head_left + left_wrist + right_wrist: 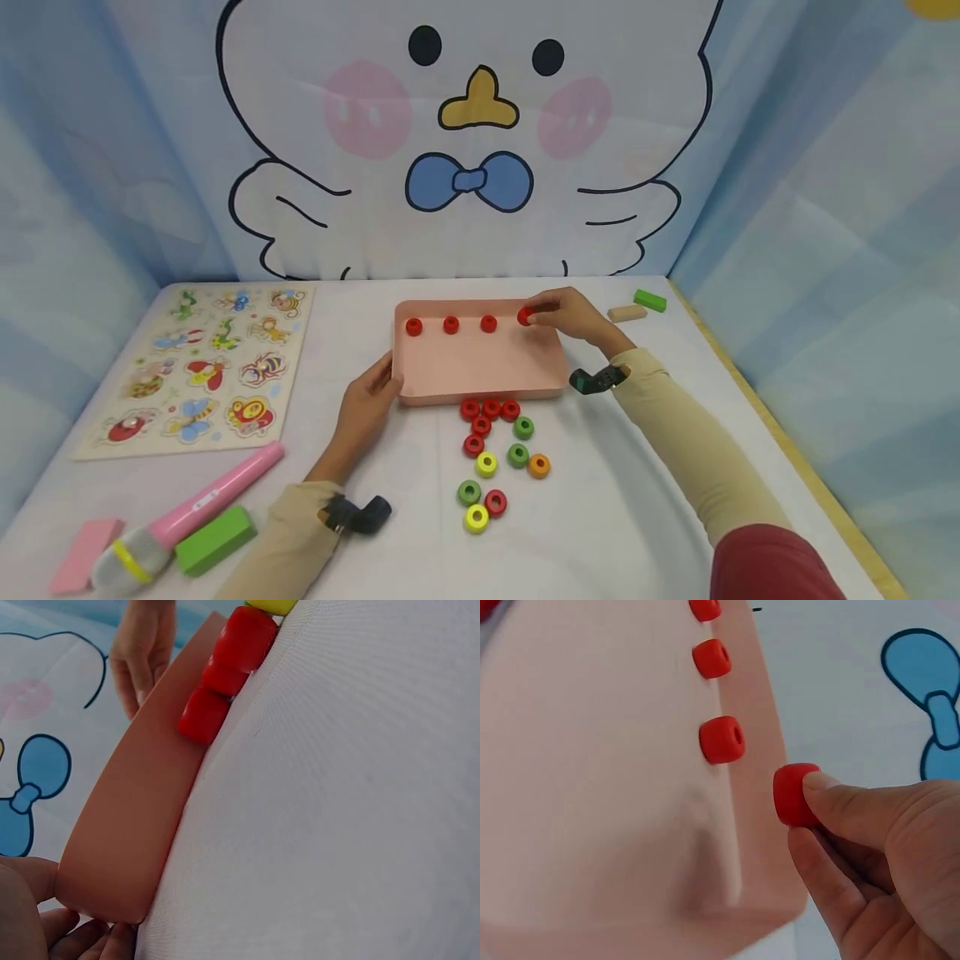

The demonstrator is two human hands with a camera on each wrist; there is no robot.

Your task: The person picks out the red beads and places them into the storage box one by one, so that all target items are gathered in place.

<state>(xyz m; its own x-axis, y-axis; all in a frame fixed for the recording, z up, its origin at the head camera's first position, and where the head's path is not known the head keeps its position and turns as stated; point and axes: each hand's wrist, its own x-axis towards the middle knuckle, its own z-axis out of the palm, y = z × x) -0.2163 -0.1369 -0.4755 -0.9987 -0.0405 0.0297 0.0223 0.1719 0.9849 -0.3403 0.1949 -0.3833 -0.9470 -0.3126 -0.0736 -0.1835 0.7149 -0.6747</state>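
red bead (pixel 795 793), hole axis level, pinched by right hand (pixel 573 317); left hand (pixel 369 398) grips pink tray (pixel 480 367).

bg: cartoon duck backdrop (pixel 465 142) (blue bow) | white table (pixel 637 517)

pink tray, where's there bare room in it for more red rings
The pink tray floor is bare in front of the three red rings lined along its far wall. The far right corner is crowded: the right hand pinches a fourth red ring there. The left hand grips the left edge.
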